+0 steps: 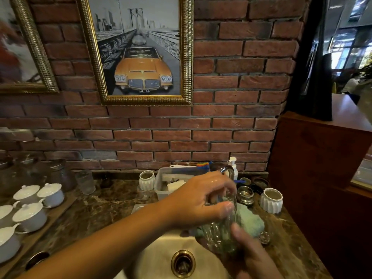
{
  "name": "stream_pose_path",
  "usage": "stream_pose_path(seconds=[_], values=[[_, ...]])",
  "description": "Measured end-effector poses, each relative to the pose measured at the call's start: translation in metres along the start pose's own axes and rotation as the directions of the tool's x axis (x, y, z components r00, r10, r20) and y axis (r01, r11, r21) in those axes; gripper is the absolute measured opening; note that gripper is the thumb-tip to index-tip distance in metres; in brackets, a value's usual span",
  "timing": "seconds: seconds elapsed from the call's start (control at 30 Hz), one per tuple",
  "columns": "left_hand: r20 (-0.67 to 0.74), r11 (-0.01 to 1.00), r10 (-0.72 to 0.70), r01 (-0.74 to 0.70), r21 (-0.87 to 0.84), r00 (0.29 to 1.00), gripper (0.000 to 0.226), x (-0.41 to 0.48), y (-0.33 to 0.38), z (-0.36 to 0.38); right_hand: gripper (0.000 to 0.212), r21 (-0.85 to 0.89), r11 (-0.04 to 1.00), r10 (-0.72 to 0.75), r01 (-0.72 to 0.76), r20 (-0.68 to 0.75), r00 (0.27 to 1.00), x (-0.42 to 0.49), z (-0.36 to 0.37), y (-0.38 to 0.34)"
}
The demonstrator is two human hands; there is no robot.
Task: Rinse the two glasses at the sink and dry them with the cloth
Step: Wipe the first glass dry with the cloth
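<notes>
Over the sink (157, 255), ribbed glass (218, 236) gripped low by right hand (249, 252), left hand (199, 198) fingers curled over its rim; rinsing step, by the look; next calls for reaching the green cloth (251, 220) just behind, wet glass held firm.
</notes>
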State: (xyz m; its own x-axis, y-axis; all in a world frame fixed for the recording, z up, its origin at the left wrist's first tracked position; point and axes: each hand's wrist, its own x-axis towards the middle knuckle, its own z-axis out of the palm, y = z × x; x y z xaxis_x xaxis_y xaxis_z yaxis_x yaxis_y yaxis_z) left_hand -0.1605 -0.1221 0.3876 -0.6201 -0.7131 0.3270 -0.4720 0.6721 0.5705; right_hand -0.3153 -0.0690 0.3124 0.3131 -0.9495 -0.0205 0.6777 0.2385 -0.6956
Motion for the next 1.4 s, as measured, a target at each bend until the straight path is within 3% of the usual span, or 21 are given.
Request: stream_pose_path(seconds=[0.07, 0.13, 0.23, 0.33, 0.37, 0.43, 0.5, 0.57, 0.6, 0.63, 0.67, 0.73, 0.87, 0.97, 1.03, 1.13, 1.23, 1.3, 1.4], values=[[-0.021, 0.998, 0.013, -0.014, -0.054, 1.0, 0.056, -0.002, 0.001, 0.0, 0.095, 0.176, 0.983, 0.05, -0.056, 0.039, 0.998, 0.001, 0.004, 0.003], [-0.013, 0.999, 0.011, -0.012, -0.042, 1.0, 0.058, -0.001, 0.002, -0.003, 0.088, 0.192, 0.978, 0.073, -0.086, 0.071, 0.995, 0.001, 0.005, 0.003], [-0.009, 0.999, -0.029, 0.029, -0.015, 1.0, 0.056, 0.001, 0.001, -0.008, 0.094, 0.059, 0.997, 0.046, -0.047, 0.034, 0.998, 0.003, 0.01, -0.004], [-0.087, 0.992, -0.122, 0.122, 0.003, 0.989, 0.051, 0.003, 0.004, -0.007, 0.089, -0.196, 0.971, -0.151, 0.14, -0.041, 0.988, 0.005, 0.014, -0.01], [-0.106, 0.985, -0.173, 0.174, -0.005, 0.979, 0.049, 0.004, 0.006, -0.006, 0.085, -0.367, 0.907, -0.244, 0.206, -0.06, 0.968, 0.006, 0.014, -0.012], [-0.127, 0.965, -0.263, 0.261, -0.034, 0.956, 0.041, 0.008, 0.007, -0.005, 0.071, -0.668, 0.677, -0.439, 0.31, -0.027, 0.898, 0.008, 0.013, -0.014], [-0.166, 0.945, -0.325, 0.314, -0.089, 0.931, 0.033, 0.011, 0.007, -0.003, 0.07, -0.826, 0.403, -0.555, 0.394, 0.122, 0.823, 0.009, 0.011, -0.015], [-0.222, 0.932, -0.358, 0.333, -0.142, 0.907, 0.03, 0.013, 0.008, 0.001, 0.074, -0.88, 0.25, -0.608, 0.403, 0.182, 0.773, 0.008, 0.01, -0.013], [-0.244, 0.933, -0.356, 0.329, -0.146, 0.902, 0.028, 0.013, 0.01, 0.004, 0.075, -0.878, 0.254, -0.617, 0.407, 0.177, 0.767, 0.008, 0.009, -0.013], [-0.264, 0.939, -0.342, 0.317, -0.133, 0.902, 0.026, 0.013, 0.011, 0.006, 0.073, -0.853, 0.33, -0.599, 0.404, 0.141, 0.788, 0.008, 0.009, -0.013], [-0.28, 0.948, -0.317, 0.296, -0.116, 0.906, 0.027, 0.012, 0.011, 0.007, 0.073, -0.794, 0.476, -0.54, 0.379, 0.076, 0.838, 0.009, 0.01, -0.013], [-0.285, 0.97, -0.244, 0.227, -0.092, 0.927, 0.036, 0.009, 0.01, 0.006, 0.078, -0.61, 0.756, -0.326, 0.238, -0.036, 0.945, 0.01, 0.01, -0.013], [-0.218, 0.995, -0.082, 0.067, -0.074, 0.972, 0.045, 0.003, 0.009, -0.002, 0.093, -0.118, 0.993, -0.013, 0.01, -0.021, 1.0, 0.011, 0.01, -0.013], [-0.175, 0.993, 0.003, -0.023, -0.117, 0.985, 0.049, -0.001, 0.008, -0.007, 0.085, 0.157, 0.985, 0.07, -0.079, 0.061, 0.996, 0.008, 0.015, -0.01], [-0.16, 0.99, 0.024, -0.046, -0.136, 0.987, 0.051, -0.003, 0.005, -0.008, 0.083, 0.205, 0.976, 0.071, -0.079, 0.046, 0.996, 0.005, 0.017, -0.008], [-0.132, 0.992, -0.007, -0.01, -0.128, 0.991, 0.054, -0.004, 0.001, -0.009, 0.08, 0.082, 0.997, 0.015, -0.015, 0.001, 1.0, 0.001, 0.027, -0.01], [-0.157, 0.995, -0.079, 0.068, -0.077, 0.984, 0.055, -0.002, -0.001, -0.007, 0.061, -0.183, 0.979, -0.107, 0.089, -0.091, 0.99, 0.005, 0.025, -0.013], [-0.203, 0.984, -0.165, 0.147, -0.101, 0.965, 0.056, 0.002, 0.002, -0.004, 0.064, -0.492, 0.849, -0.286, 0.191, -0.125, 0.95, 0.008, 0.018, -0.016], [-0.255, 0.956, -0.278, 0.24, -0.171, 0.926, 0.054, 0.01, 0.007, 0.0, 0.081, -0.819, 0.452, -0.522, 0.353, 0.078, 0.849, 0.007, 0.013, -0.022]])
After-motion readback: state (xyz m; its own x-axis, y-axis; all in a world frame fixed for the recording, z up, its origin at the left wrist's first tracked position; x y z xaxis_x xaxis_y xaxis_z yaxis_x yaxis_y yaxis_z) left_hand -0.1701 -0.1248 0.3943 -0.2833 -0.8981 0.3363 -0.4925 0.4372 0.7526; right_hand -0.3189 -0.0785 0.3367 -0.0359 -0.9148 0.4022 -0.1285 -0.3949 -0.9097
